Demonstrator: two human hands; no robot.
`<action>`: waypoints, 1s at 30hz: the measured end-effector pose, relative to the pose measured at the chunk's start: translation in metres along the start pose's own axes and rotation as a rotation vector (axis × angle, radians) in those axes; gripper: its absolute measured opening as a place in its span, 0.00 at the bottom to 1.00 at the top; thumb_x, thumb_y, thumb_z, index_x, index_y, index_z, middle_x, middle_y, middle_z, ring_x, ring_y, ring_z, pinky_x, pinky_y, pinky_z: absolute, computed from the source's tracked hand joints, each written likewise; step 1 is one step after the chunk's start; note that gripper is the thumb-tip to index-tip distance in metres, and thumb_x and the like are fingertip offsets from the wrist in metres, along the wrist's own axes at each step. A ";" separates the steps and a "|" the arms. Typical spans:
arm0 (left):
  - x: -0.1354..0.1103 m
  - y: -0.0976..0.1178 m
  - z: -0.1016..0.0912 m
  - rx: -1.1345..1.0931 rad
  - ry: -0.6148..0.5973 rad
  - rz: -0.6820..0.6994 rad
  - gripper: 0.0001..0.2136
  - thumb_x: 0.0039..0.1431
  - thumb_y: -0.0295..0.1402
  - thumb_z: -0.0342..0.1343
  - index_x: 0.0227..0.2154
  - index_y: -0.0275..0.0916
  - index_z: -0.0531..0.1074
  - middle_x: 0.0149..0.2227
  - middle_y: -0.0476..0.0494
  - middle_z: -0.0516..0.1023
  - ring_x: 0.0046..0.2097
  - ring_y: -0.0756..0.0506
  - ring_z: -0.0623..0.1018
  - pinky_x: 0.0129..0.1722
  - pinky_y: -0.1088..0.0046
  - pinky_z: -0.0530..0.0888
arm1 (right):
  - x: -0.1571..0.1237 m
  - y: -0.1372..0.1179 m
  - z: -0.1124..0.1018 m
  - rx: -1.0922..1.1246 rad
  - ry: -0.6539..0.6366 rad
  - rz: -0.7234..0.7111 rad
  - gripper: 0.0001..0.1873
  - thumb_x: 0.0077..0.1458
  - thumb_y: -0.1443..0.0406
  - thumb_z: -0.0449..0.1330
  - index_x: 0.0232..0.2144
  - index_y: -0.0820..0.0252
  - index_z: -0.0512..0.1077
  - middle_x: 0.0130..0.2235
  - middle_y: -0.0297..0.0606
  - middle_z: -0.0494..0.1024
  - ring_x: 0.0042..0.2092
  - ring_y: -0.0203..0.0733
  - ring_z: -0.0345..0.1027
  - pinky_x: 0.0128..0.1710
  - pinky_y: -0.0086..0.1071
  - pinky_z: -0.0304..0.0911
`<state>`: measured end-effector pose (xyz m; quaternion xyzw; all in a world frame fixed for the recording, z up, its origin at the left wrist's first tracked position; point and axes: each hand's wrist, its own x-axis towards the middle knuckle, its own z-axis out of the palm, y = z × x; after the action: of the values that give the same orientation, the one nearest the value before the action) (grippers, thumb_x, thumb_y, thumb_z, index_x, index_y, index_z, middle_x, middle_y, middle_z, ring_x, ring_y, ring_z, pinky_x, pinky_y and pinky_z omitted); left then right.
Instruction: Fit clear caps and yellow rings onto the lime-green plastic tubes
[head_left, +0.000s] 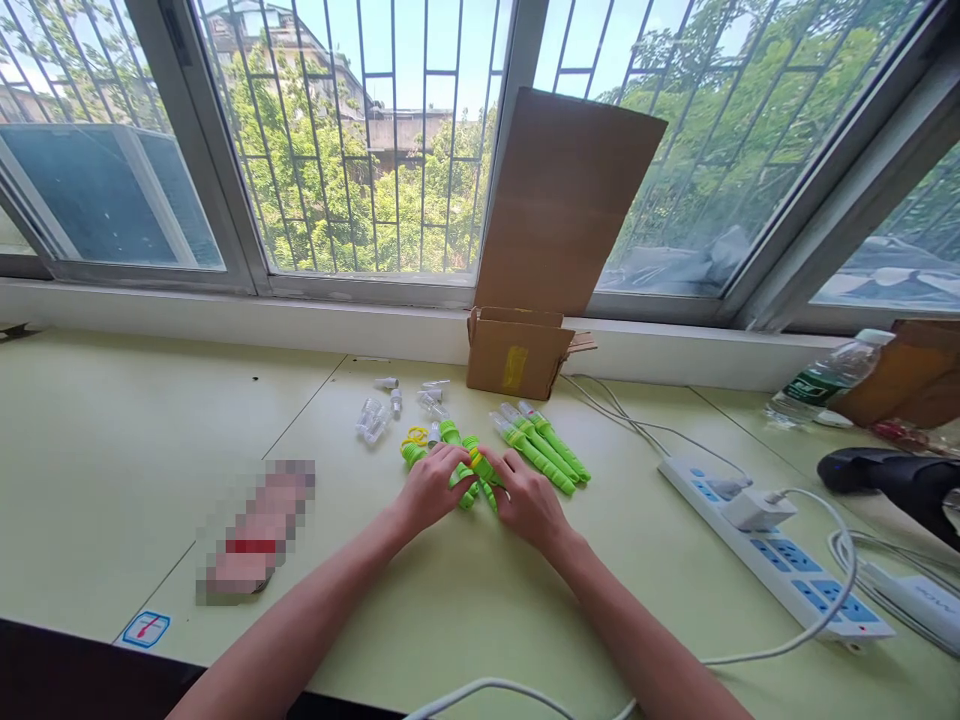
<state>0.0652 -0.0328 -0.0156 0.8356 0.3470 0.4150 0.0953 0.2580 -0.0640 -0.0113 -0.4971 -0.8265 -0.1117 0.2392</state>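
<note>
Two hands, left (427,491) and right (531,498), curled, pinching yellow-ringed green tube (486,469); forearms (337,588) converging.

Your single view looks from your head, facing forward and down over the table (135,430). It is close enough to set your left hand (431,490) and right hand (532,500) just below the frame's centre, yet wide enough for windows (375,150) across the top.

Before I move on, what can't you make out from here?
All in the head view:
Parts of the green tube between the left hand and right hand: covered by fingers.
Pink object's details: blurred by pixelation.
Inside of the cardboard box: mostly hidden by its front wall.
Rest of the black object: cut off by the right edge.
</note>
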 end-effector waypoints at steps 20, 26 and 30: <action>0.000 0.003 0.003 -0.134 0.115 -0.045 0.05 0.57 0.35 0.59 0.34 0.41 0.71 0.38 0.44 0.77 0.43 0.44 0.76 0.41 0.67 0.75 | 0.000 -0.004 0.002 0.216 -0.013 0.046 0.26 0.57 0.71 0.52 0.58 0.58 0.56 0.47 0.44 0.72 0.43 0.46 0.70 0.38 0.34 0.67; 0.001 0.004 0.000 -0.076 0.158 0.048 0.03 0.58 0.33 0.58 0.34 0.40 0.72 0.39 0.45 0.78 0.43 0.45 0.76 0.43 0.66 0.74 | 0.001 -0.005 0.001 0.231 0.001 0.035 0.27 0.58 0.71 0.51 0.60 0.56 0.56 0.46 0.44 0.73 0.43 0.46 0.71 0.38 0.34 0.68; 0.002 0.004 0.000 -0.044 0.168 0.071 0.03 0.59 0.32 0.58 0.35 0.40 0.71 0.38 0.45 0.78 0.42 0.45 0.76 0.43 0.66 0.74 | 0.001 -0.005 0.001 0.234 0.017 0.017 0.28 0.59 0.71 0.51 0.61 0.55 0.56 0.46 0.44 0.74 0.42 0.46 0.72 0.37 0.34 0.69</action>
<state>0.0680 -0.0349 -0.0126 0.8073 0.3148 0.4943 0.0692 0.2533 -0.0652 -0.0111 -0.4718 -0.8275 -0.0166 0.3037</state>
